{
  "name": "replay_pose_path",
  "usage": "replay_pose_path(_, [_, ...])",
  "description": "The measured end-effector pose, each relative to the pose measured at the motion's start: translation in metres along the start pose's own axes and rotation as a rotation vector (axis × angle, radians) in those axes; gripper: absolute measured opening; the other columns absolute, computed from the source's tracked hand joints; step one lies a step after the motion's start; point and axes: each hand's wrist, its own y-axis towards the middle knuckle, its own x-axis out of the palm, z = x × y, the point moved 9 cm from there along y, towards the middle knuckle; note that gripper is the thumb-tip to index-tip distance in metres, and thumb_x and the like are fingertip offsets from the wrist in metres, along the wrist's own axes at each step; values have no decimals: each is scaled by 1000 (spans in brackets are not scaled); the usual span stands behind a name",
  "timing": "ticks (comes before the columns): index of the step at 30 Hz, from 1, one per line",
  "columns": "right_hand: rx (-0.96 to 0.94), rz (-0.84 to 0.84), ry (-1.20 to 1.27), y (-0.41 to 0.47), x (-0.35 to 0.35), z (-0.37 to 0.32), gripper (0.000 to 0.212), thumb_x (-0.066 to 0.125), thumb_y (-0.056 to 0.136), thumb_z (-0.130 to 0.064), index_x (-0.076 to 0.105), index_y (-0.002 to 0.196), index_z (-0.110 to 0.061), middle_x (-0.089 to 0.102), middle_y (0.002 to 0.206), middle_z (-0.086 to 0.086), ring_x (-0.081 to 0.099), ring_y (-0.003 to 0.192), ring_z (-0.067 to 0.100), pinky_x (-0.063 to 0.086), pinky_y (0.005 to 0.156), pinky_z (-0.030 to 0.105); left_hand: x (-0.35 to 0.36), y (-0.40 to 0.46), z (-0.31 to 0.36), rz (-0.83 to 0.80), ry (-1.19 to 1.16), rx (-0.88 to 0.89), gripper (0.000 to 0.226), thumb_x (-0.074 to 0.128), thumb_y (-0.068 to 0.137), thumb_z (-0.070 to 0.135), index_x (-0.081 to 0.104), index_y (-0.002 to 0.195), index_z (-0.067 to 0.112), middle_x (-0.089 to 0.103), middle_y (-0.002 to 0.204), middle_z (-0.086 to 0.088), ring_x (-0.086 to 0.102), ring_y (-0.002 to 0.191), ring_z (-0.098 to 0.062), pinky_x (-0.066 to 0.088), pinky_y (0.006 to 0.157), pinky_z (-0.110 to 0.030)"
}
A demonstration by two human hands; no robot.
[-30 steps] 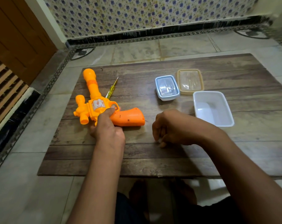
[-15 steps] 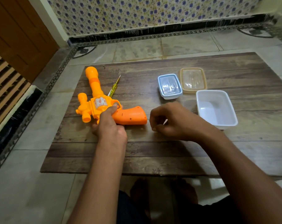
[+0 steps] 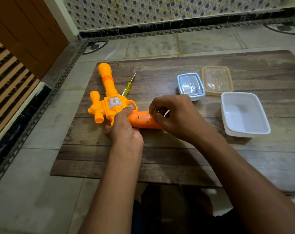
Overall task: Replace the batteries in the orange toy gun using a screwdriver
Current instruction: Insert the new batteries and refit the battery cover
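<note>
**Toy gun pinned on bench; right hand at the grip end**

The orange plastic toy gun [image 3: 109, 107] lies flat on the dark wood-plank bench [image 3: 160, 157]. Its long axis runs from the barrel tip at the far left to the darker orange grip [image 3: 141, 119], which points right and toward the person. The left hand [image 3: 124, 127] grips the gun where body meets grip, fingers curled over it. The right hand [image 3: 175, 115] is at the grip's butt end with fingers curled and pinching a small pale object; what it is cannot be told.

The yellow-handled screwdriver [image 3: 128, 86] lies untouched just beyond the gun, beside the barrel. In my judgement the right hand is nearer the grip, presumably housing the batteries.
</note>
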Motion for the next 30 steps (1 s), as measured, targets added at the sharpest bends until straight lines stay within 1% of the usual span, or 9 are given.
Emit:
replay_pose_path(3, [9,17,-5,4,3,1,15,74,84,-1,79,91,-13,75,86,0,63,73,8,43,66,7,-2,5,-2,3,-14,9,118,94,24,14,64,138,18,77,126,-11,79,105,-33,63,90,-58])
replay_pose_path(5, [-7,34,-11,7,4,1,15,75,83,0,81,89,-12,76,85,3,63,72,11,41,65,9,-3,6,-3,5,-13,7,120,93,21,17,64,138,18,76,127,-11,78,106,-32,63,90,-58])
replay_pose_path(9, [-47,29,-37,11,11,3,17,74,80,1,83,89,-10,74,84,9,68,73,23,48,66,25,-1,4,-2,-16,-4,5,118,94,26,15,63,140,18,75,130,-12,77,109,-34,62,90,-59])
replay_pose_path(12, [-79,24,-24,12,13,1,21,69,77,-1,84,90,-10,73,83,9,69,72,23,43,68,9,0,-5,3,-5,6,6,110,94,39,9,60,143,19,73,131,-13,76,110,-36,61,93,-62])
replay_pose_path(14, [-95,13,-29,12,15,-1,23,67,77,-7,84,92,-11,73,83,9,68,71,22,39,64,5,-1,-7,3,14,-5,5,102,92,49,4,58,144,19,72,131,-13,75,111,-38,60,95,-62])
replay_pose_path(18, [-109,-3,-44,10,16,-4,21,70,81,-8,84,95,-13,72,85,5,66,71,18,41,62,14,0,-8,4,22,-15,7,103,89,44,6,60,142,18,73,130,-13,75,111,-37,59,97,-63])
replay_pose_path(21, [-76,-17,-14,9,13,-3,16,74,82,-5,80,95,-13,69,83,0,64,71,13,46,63,16,0,-7,3,16,2,4,102,89,43,7,62,140,17,74,129,-13,76,110,-37,60,95,-63])
replay_pose_path(25, [-82,-41,-28,9,12,-3,11,76,81,-3,78,87,-12,70,83,1,58,69,7,42,63,16,0,-7,3,15,2,-11,104,91,42,8,59,140,20,74,128,-13,77,108,-37,60,93,-64])
replay_pose_path(30, [-135,-94,-87,9,18,-5,18,73,77,3,81,86,-10,71,88,9,65,76,19,47,68,25,2,-6,3,8,-14,-8,116,92,27,9,60,138,17,75,128,-14,77,108,-36,61,90,-63])
